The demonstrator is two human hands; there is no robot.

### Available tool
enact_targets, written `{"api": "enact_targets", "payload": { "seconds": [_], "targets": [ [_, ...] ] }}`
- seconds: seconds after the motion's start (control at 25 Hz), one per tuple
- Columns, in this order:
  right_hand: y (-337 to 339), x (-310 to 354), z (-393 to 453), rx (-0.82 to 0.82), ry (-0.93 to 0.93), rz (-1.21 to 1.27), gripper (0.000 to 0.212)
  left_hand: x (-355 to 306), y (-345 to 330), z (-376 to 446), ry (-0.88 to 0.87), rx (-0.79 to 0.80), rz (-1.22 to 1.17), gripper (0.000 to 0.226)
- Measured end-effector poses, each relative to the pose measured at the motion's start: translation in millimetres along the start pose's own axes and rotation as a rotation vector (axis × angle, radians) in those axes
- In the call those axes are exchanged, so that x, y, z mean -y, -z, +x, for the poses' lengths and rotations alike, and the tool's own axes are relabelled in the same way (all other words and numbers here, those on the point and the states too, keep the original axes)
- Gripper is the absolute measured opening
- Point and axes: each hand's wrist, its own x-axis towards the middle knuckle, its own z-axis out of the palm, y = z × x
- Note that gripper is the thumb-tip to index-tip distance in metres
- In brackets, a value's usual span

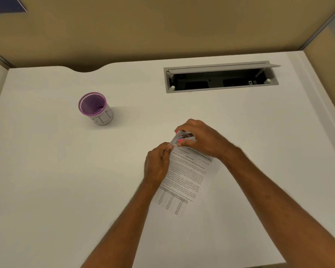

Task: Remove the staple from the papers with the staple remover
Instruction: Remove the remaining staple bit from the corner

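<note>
The printed papers (184, 182) lie tilted on the white desk (56, 180), with text and a table on the top sheet. My left hand (157, 163) pinches the papers at their upper left corner. My right hand (199, 139) is closed around a staple remover (183, 136) with pink grips and metal jaws, held at that same corner just above the left hand's fingertips. The staple itself is hidden by the fingers and the tool.
A purple-rimmed cup (94, 108) with a paper label stands at the left, holding small items. An open grey cable tray (220, 77) is set into the desk at the back right. Beige partition walls (162, 26) surround the desk.
</note>
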Motion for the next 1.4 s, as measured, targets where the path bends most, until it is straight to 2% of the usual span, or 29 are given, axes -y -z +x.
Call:
{"api": "enact_targets", "payload": {
  "seconds": [0.36,0.6,0.72,0.8,0.88,0.96,1.08,1.24,1.4],
  "targets": [
    [-7,11,-2,-0.125,0.023,-0.093,0.027,0,0,1,0.011,0.007,0.006,0.034],
    [-11,15,-4,-0.156,-0.009,-0.092,0.030,2,1,0,0.006,0.031,0.006,0.029],
    [-12,14,-7,-0.150,-0.057,0.033,0.038,1,2,1,0.056,0.048,-0.040,0.028],
    [-8,9,-13,-0.278,-0.121,0.199,0.039,2,4,2,0.135,0.064,-0.121,0.033],
    [-5,-2,-29,-0.542,-0.252,0.372,0.036,4,7,3,0.197,0.072,-0.225,0.038],
    [-13,-18,-55,-0.742,-0.439,0.421,0.035,6,9,1,0.248,0.055,-0.333,0.037],
    [-49,-43,-102,-0.768,-0.684,0.187,0.036,6,13,-1,0.325,0.026,-0.442,0.033],
    [-87,-54,-136,-0.694,-0.723,-0.128,0.039,6,14,-3,0.386,-0.003,-0.527,0.028],
    [-86,-48,-134,-0.681,-0.770,-0.160,0.044,6,14,-3,0.419,-0.025,-0.555,0.030]
  ]
}}
